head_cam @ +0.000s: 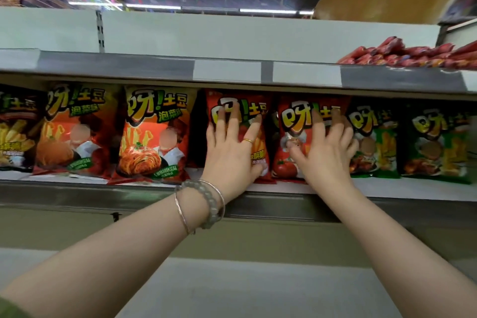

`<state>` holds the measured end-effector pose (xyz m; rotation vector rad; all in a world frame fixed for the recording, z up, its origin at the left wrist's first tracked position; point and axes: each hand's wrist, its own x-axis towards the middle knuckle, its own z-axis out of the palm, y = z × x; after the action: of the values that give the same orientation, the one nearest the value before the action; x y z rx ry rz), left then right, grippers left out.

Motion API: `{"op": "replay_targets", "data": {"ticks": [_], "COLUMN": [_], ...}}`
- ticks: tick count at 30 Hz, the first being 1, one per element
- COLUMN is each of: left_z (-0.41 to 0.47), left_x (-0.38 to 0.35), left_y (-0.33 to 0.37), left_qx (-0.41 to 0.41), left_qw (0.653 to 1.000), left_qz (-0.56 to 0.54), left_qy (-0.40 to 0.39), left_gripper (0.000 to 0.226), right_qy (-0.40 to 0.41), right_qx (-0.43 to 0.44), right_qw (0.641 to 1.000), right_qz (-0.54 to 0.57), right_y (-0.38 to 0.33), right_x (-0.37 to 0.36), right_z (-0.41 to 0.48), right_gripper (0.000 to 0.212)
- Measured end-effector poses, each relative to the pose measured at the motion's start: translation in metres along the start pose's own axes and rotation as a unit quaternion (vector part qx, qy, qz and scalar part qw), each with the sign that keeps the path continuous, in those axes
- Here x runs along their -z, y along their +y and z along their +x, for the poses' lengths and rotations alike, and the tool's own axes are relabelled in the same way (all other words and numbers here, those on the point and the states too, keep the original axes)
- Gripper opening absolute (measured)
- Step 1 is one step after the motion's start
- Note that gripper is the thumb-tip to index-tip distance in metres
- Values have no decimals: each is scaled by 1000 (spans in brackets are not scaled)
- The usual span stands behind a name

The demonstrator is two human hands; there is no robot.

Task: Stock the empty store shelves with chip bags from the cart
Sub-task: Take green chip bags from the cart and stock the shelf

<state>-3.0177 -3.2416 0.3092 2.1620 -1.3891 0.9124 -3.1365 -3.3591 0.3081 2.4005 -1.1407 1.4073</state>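
Note:
A row of chip bags stands upright on the middle shelf. My left hand, with a ring and two bracelets, presses flat with spread fingers on a red tomato chip bag. My right hand lies flat on the neighbouring red tomato bag, fingers spread and reaching toward a green bag. Two orange kimchi-flavour bags stand to the left, and a second green bag to the right. The cart is out of view.
The top shelf carries white price strips and a pile of red packets at its right end. A dark-red bag stands at the far left of the row. A lower shelf lies below my arms.

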Motion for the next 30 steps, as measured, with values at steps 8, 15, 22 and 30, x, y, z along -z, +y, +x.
{"op": "replay_targets", "data": {"ticks": [8,15,22,30], "left_z": [7,8,9,6], "left_x": [-7,-11,-7,2], "left_y": [-8,-8,-13,-14], "left_qx": [27,34,46,32], "left_qw": [998,997,995,995], "left_qz": [1,-25,-34,-30], "left_qy": [-65,-63,-87,-88], "left_gripper": [95,95,100,97], "right_qy": [-109,-233,-242,-117], "right_qx": [75,12,27,66], "right_qw": [991,972,970,988], "right_qz": [10,26,28,79], "right_y": [5,6,13,19], "right_x": [-1,7,7,6], "right_z": [13,20,22,19], "right_gripper": [81,65,68,65]}}
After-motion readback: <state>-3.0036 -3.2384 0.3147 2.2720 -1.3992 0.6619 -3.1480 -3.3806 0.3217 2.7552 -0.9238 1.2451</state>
